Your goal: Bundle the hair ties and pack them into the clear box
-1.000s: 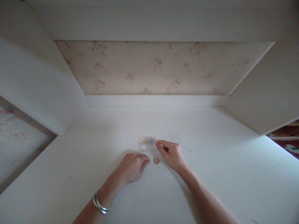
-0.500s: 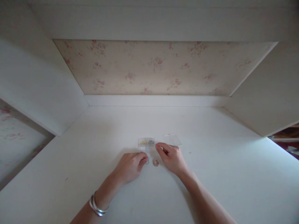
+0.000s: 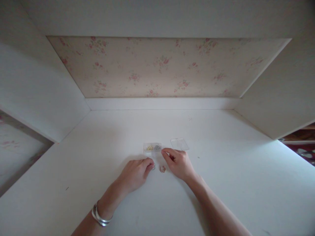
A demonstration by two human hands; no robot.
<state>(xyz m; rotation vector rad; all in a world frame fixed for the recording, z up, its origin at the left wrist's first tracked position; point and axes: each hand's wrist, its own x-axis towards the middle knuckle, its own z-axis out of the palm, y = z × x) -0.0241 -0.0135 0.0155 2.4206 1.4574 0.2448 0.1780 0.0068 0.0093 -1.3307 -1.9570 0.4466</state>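
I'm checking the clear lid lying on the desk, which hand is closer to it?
Right. The right hand lies just in front of the clear lid, not touching it. The left hand rests farther off to the lid's left, past the small clear box.

Readable text: none anywhere in view.
Clear box (image 3: 153,147): no label or print legible.
Clear lid (image 3: 179,144): blank.
Wallpaper (image 3: 157,65): floral pattern only, no words.
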